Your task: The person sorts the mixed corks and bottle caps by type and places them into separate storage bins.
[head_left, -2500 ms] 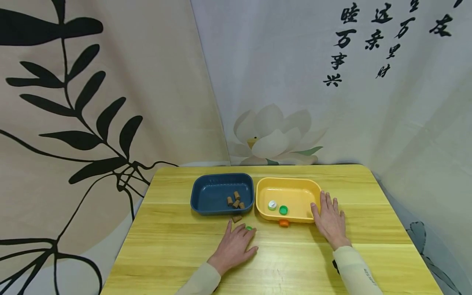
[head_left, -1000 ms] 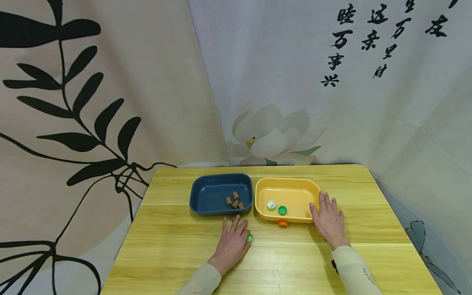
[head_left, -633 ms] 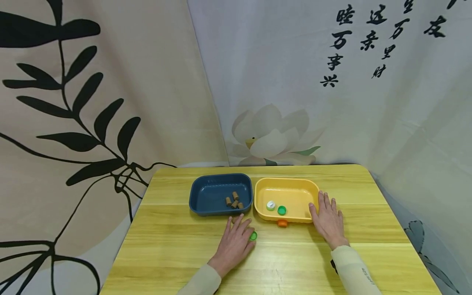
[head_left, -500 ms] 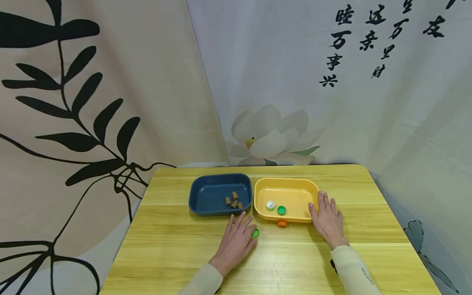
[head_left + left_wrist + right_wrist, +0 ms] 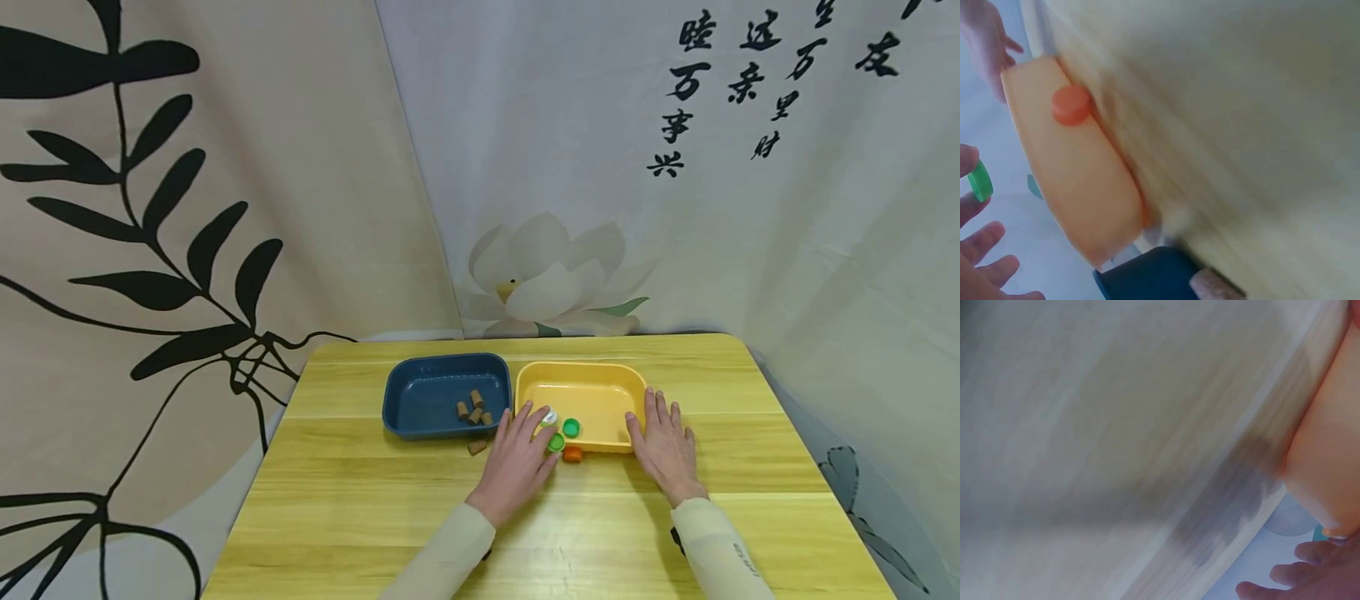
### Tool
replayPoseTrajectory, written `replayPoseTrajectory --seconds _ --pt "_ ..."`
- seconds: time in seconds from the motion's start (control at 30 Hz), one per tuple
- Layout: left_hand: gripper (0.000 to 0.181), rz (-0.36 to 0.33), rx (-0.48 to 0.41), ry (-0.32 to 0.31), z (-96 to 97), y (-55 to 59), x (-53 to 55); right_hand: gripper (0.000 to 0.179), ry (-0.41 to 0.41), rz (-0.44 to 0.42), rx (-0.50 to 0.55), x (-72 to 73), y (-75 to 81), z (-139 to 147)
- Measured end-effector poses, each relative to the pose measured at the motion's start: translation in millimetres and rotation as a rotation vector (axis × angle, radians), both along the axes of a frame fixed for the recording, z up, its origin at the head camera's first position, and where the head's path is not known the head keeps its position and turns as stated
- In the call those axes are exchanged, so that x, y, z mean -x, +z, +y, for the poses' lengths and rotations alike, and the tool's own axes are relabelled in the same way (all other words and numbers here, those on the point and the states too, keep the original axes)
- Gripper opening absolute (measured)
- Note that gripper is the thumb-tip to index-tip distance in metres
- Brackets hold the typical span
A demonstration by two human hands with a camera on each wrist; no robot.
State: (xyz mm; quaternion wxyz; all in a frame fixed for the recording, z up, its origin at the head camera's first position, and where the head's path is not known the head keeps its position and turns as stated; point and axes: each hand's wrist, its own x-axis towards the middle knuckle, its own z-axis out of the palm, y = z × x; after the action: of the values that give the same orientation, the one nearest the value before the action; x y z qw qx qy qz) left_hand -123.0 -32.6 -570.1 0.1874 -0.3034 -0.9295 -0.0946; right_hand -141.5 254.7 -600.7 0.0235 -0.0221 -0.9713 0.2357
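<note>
My left hand pinches a bright green bottle cap between thumb and finger, over the front left rim of the yellow tray. In the left wrist view the same green cap stands on edge between the fingertips, with the other fingers spread. On the right, my right hand lies with its fingers extended along that tray's right rim. Inside the yellow tray are a white-topped cap, partly behind the left fingers, and a darker green cap.
Left of the yellow tray sits a blue tray holding several brown corks. Another cork lies on the wooden table before it. An orange cap is at the yellow tray's front wall. Printed cloth hangs behind.
My left hand has picked the green cap off the table and carried it right and forward to the yellow tray, uncovering the loose cork. My right hand keeps its place.
</note>
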Motion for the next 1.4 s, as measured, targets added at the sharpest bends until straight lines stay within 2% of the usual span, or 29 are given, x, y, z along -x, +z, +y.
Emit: replayPoseTrajectory --seconds 0.4,0.6,0.7,0.97,1.13,1.23,1.4 --pt "0.038 -0.1 0.128 0.072 27.0 8.1 44.4 0.077 0.001 -0.01 0.001 0.0 -0.3 -1" --pt "0.038 -0.155 0.155 0.099 37.8 6.5 59.8 0.078 0.007 -0.009 0.003 0.0 -0.6 -2" --pt "0.037 -0.156 0.172 0.122 42.9 4.9 65.7 0.077 0.008 -0.003 0.007 -0.1 -0.5 -2" --pt "0.035 -0.17 0.203 0.195 50.3 -4.5 73.3 0.077 0.007 -0.005 0.007 -0.8 0.3 -2" --pt "0.053 -0.195 0.211 0.22 49.8 -6.9 74.1 0.077 0.007 -0.007 0.007 -0.9 1.3 -2" --pt "0.063 -0.221 0.179 0.223 46.7 -7.7 74.3 0.077 0.006 -0.008 0.003 -0.9 2.3 -2" --pt "0.067 -0.222 0.115 0.212 36.1 -11.1 70.9 0.077 0.01 -0.01 0.008 -1.6 3.2 -1"
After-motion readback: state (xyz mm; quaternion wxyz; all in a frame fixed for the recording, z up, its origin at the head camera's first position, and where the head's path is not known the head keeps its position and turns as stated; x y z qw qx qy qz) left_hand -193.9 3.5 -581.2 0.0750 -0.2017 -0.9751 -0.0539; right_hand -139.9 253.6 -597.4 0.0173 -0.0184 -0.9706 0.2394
